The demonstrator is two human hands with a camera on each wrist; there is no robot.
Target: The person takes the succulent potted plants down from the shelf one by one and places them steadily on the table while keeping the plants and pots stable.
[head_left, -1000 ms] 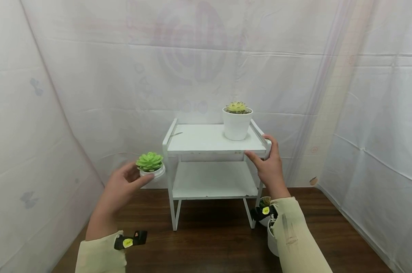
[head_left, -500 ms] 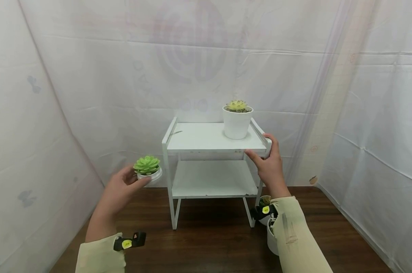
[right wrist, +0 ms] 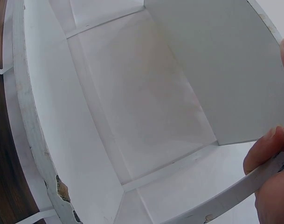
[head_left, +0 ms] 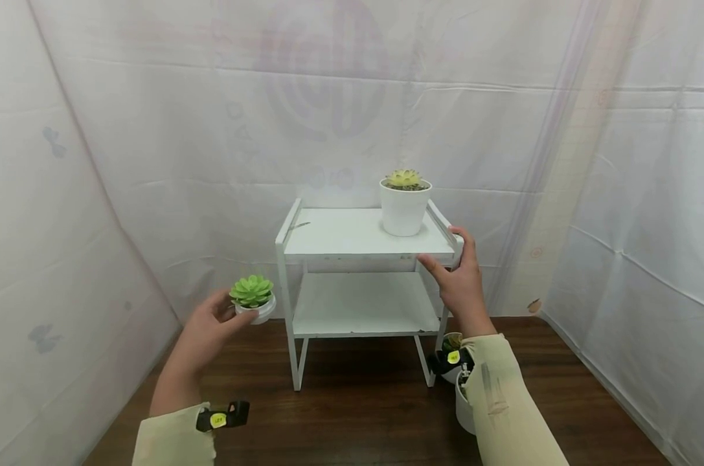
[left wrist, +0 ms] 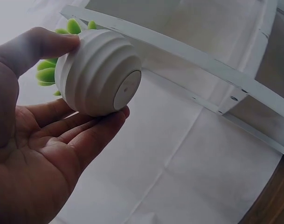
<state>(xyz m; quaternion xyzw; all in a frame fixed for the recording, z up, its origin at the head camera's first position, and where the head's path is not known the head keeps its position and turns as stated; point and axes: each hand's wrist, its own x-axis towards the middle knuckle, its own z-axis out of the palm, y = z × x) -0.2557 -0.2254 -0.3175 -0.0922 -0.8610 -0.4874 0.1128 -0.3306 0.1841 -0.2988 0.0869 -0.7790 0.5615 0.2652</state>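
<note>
My left hand pinches a small potted succulent just left of the white two-tier shelf. The plant is bright green. In the left wrist view its ribbed white pot is tilted, the underside showing, with the thumb on one side and fingers beneath. At the shelf's front right corner, my right hand grips the frame, thumb at the front edge of the top board. Fingers curl round a white bar in the right wrist view. A yellow-green succulent in a larger white pot stands upright on the top tier's right side.
Two more potted plants stand on the brown wooden floor by the right leg, partly hidden behind my right forearm; the nearer white pot shows its side. White sheeting hangs behind and on both sides.
My left hand has lowered the small potted succulent slightly, drifting a little left away from the shelf. My right hand keeps its grip at the corner.
</note>
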